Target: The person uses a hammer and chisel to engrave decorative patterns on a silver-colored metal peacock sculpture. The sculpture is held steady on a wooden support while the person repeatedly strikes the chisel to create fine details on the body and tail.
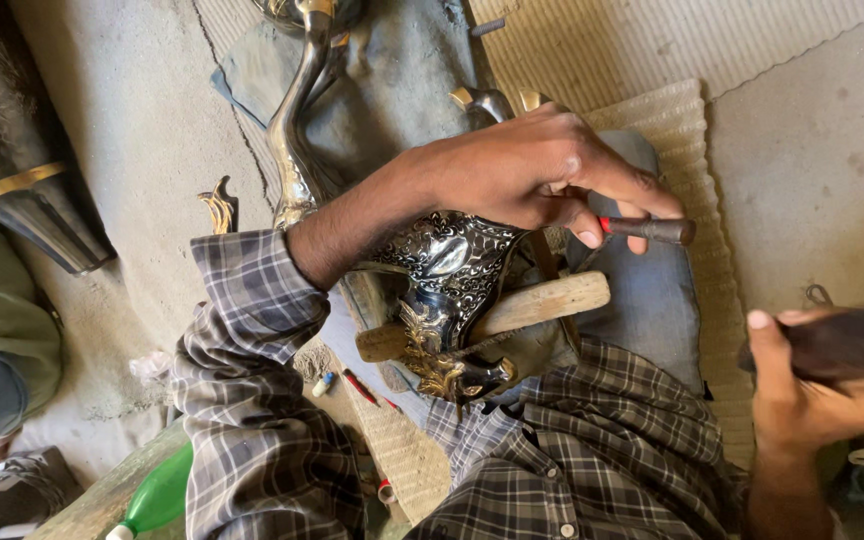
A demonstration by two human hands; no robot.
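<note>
left hand (532,175) pinches a dark punch (652,230) tight, resting on the ornate metal figure (447,290) just under it. right hand (812,395) is wrapped around a blurry dark tool (842,340), well off to the side.

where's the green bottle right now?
Head view, bottom-left corner: the green bottle lies on the floor just left of the person's plaid left sleeve, below the small white tube.

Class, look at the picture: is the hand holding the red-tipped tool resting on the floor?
No: the left hand grips the red-tipped tool above the shiny metal piece in the lap, clear of the floor.
</note>
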